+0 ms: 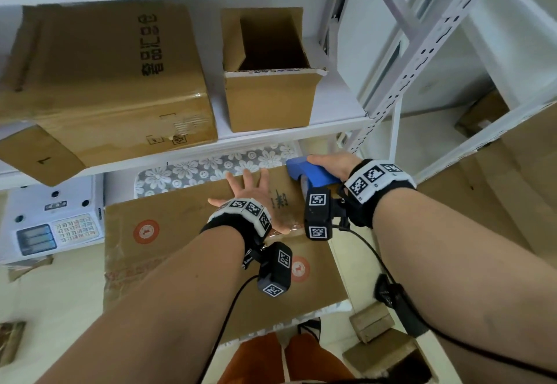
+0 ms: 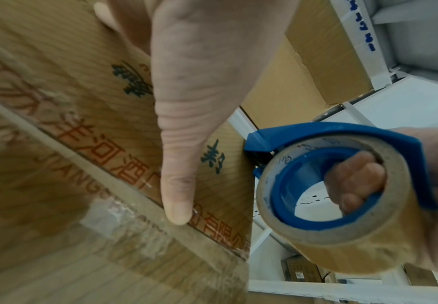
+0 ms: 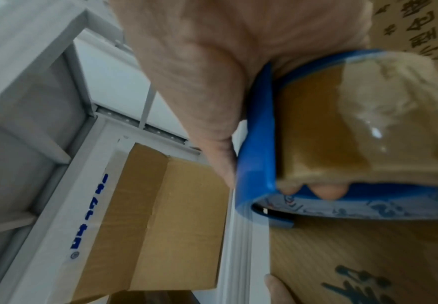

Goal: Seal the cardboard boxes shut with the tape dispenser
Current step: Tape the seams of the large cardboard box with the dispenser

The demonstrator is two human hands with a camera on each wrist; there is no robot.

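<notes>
A flat-topped cardboard box [image 1: 180,233] with red round marks lies on a floral mat below me. My left hand [image 1: 250,187] rests flat on its top with the fingers spread; in the left wrist view the thumb [image 2: 179,144] presses by the centre seam. At the box's far right edge my right hand [image 1: 331,163] grips the blue tape dispenser [image 1: 307,172]. Its fingers pass through the core of the brown tape roll [image 2: 342,195], and its blue front lip meets the box edge. The right wrist view shows the dispenser [image 3: 257,164] and roll [image 3: 342,133] close against the box top.
The white shelf [image 1: 271,139] above holds a large closed box [image 1: 105,82] and a small open box [image 1: 271,97]. A white weighing scale [image 1: 54,220] stands to the left. Small cartons [image 1: 379,341] lie at the lower right, beside the perforated shelf upright [image 1: 407,67].
</notes>
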